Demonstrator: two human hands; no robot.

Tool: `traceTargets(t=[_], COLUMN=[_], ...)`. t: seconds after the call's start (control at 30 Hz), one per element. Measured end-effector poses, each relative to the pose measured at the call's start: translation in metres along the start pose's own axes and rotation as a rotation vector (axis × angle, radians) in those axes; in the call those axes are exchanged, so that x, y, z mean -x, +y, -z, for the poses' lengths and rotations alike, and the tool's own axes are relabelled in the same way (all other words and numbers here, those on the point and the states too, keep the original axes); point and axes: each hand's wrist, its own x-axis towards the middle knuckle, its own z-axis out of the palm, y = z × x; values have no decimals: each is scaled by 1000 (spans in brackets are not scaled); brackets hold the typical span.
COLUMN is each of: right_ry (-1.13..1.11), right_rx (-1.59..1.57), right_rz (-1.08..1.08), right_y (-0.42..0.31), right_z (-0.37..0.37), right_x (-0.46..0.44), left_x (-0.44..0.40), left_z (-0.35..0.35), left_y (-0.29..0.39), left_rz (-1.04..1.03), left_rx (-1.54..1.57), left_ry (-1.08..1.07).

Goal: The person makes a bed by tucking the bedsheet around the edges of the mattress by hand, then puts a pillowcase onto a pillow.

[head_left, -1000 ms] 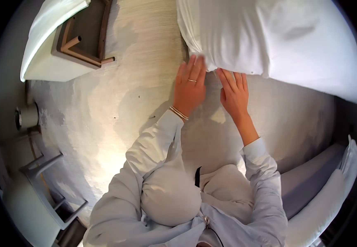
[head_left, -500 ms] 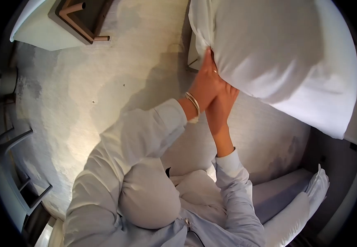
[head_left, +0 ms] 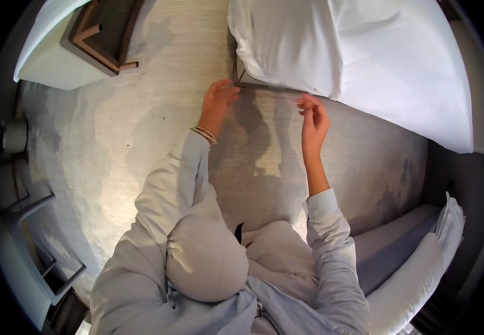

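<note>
A white bed sheet lies over the bed corner at the upper right, its loose edge hanging in folds. My left hand, with bangles at the wrist, is in the air just left of the bed's corner. Its fingers are slightly blurred, apart and holding nothing. To the right, my right hand hovers just below the sheet's hem, fingers loosely bent and apart. I see nothing in it. Between the hands, the dark lower edge of the bed base shows beneath the cloth.
Patterned carpet spreads around me. An upholstered piece with copper-coloured legs is at the upper left. A chair and a small round bin stand along the left. A grey bench with a white pillow is at the lower right.
My hands were together at the bunched sheet edge; they have let go and moved apart, the left one leftward. The raised, puffed-out sheet has dropped flatter against the bed.
</note>
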Motion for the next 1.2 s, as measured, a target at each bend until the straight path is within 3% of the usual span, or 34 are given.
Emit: traceTargets(t=[0.03, 0.07, 0.1, 0.13, 0.17, 0.23, 0.27, 0.33, 0.43, 0.7, 0.77, 0.83, 0.9, 1.07, 1.17, 1.2], right_ry=[146, 228, 234, 185, 132, 78, 17, 3, -51, -101, 3, -26, 4, -29, 19, -80], right_rx=[-165, 80, 78, 285, 493, 521, 544, 543, 570, 749, 634, 679, 1003, 872, 745, 791], right_rz=[-219, -27, -31, 190, 407, 387, 378, 382, 388, 439, 327, 365, 326, 92, 37, 12], right_y=[0, 1, 6, 14, 21, 26, 29, 32, 35, 45, 47, 54, 54, 20, -16, -26], right_z=[-1, 1, 6, 14, 18, 22, 23, 20, 19, 12, 2, -2, -5, -24, -41, -39], right_x=[1, 1, 1, 0, 0, 2, 2, 3, 5, -5, -3, -4, -3, -5, -16, -22], left_x=[1, 2, 4, 5, 7, 11, 14, 21, 20, 9, 8, 7, 0, -13, -30, -36], left_z=[1, -3, -9, -14, -17, -24, -26, -27, -41, -66, -73, -78, -80, -104, -114, -110], left_y=[8, 9, 9, 9, 10, 10, 11, 11, -6, 7, 11, 14, 10, -3, -6, -6], left_rz=[206, 208, -1, -212, -210, -916, -915, -1078, -1166, -1150, -1103, -1089, -1088, -1165, -1180, -1146], left_rx=[281, 275, 156, 38, 34, -736, -735, -1116, -1276, -1250, -1234, -1204, -1231, -1350, -1295, -1127], left_ry=[-112, -115, -102, -88, -95, 68, 63, -22, -12, 79, 47, 3, 15, 93, 110, 18])
